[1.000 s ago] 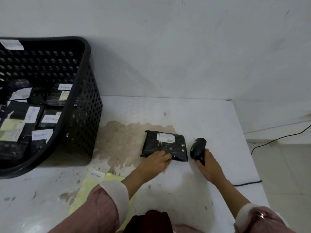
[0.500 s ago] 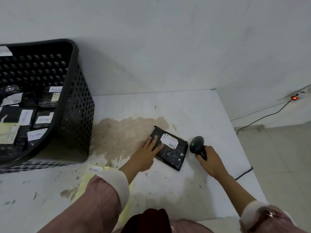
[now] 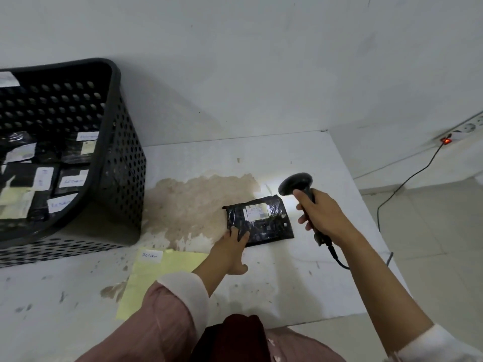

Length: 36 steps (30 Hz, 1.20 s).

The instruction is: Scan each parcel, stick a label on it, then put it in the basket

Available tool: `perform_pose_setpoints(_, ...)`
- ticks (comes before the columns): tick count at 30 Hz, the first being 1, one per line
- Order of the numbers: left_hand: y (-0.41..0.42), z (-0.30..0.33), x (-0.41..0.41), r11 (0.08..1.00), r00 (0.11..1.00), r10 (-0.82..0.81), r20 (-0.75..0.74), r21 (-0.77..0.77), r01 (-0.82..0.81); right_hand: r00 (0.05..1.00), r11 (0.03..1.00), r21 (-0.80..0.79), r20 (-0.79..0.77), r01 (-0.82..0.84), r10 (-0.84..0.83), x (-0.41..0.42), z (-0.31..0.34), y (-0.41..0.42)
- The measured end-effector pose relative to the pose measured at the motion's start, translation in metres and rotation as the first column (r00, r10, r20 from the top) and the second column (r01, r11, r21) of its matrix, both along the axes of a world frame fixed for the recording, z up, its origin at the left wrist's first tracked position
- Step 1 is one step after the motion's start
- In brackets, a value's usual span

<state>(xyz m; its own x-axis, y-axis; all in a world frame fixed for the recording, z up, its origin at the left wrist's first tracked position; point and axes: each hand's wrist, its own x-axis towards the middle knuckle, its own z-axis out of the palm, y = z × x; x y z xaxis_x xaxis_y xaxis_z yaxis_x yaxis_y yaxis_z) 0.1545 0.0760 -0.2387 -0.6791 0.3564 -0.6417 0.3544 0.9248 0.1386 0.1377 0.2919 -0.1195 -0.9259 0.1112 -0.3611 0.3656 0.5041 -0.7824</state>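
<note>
While the black parcel [image 3: 258, 220] lies flat on the counter [image 3: 300, 283], its white shipping label [image 3: 257, 211] faces up, just beyond the left hand [image 3: 230, 250]. Left fingers [image 3: 236, 235] are held straight and rest on the parcel's near corner, pinning it without curling round it. To the right of them, well clear of the parcel, the right hand [image 3: 322, 218] is wrapped round the handle of a black corded scanner [image 3: 296, 182], whose head hangs above the parcel's far right corner; a bright patch of light falls on the counter there.

Step in hand, as judged: scanning. For a clean read, the beam should be swung nearer, onto the white label, with the scanner tilted slightly to avoid glare from the glossy wrap, and the left fingers kept off the printed area.

Print on the shipping label is too small to read. Nearer than the left fingers, a yellow sheet [image 3: 156, 280] carries a white sticker [image 3: 151, 256] handwritten "RETURN". Far to their left, the black perforated basket [image 3: 122, 158] holds labelled parcels; several stickers there appear to bear the same word.
</note>
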Motion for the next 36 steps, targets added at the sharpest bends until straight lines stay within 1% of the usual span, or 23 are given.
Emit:
perform_pose_setpoints(3, -0.001, 0.001, 0.006, 1.000, 0.997, 0.026, 0.069, 0.005, -0.026, 0.997, 0.998, 0.012, 0.048, -0.056, 0.055, 0.003, 0.027, -0.011)
perform_pose_setpoints(8, 0.000, 0.005, 0.010, 0.998, 0.987, 0.062, 0.149, -0.020, -0.060, 0.991, 0.995, 0.026, 0.092, -0.099, 0.096, 0.014, 0.059, -0.022)
perform_pose_setpoints(13, 0.003, 0.011, 0.005, 0.996, 0.973, 0.080, 0.216, -0.050, -0.071, 0.985, 0.991, 0.050, 0.125, -0.125, 0.118, 0.021, 0.074, -0.020)
perform_pose_setpoints(17, 0.003, 0.012, 0.003, 0.996, 0.967, 0.086, 0.239, -0.056, -0.074, 0.982, 0.991, 0.044, 0.147, -0.129, 0.122, 0.027, 0.075, -0.014)
perform_pose_setpoints(20, 0.003, 0.012, 0.003, 0.996, 0.965, 0.086, 0.248, -0.059, -0.074, 0.983, 0.993, 0.009, 0.146, -0.114, 0.112, 0.033, 0.074, -0.011)
perform_pose_setpoints(26, 0.004, 0.013, 0.004, 0.995, 0.962, 0.096, 0.254, -0.062, -0.083, 0.988, 0.993, 0.002, 0.101, -0.115, 0.114, 0.035, 0.074, -0.009)
perform_pose_setpoints(32, 0.002, 0.010, 0.005, 0.995, 0.960, 0.099, 0.261, -0.030, -0.094, 0.994, 0.995, -0.009, 0.058, -0.097, 0.097, 0.037, 0.072, -0.006)
perform_pose_setpoints(36, 0.001, 0.008, 0.003, 0.994, 0.954, 0.105, 0.281, -0.004, -0.108, 0.996, 0.997, -0.006, 0.040, -0.074, 0.074, 0.034, 0.059, -0.003)
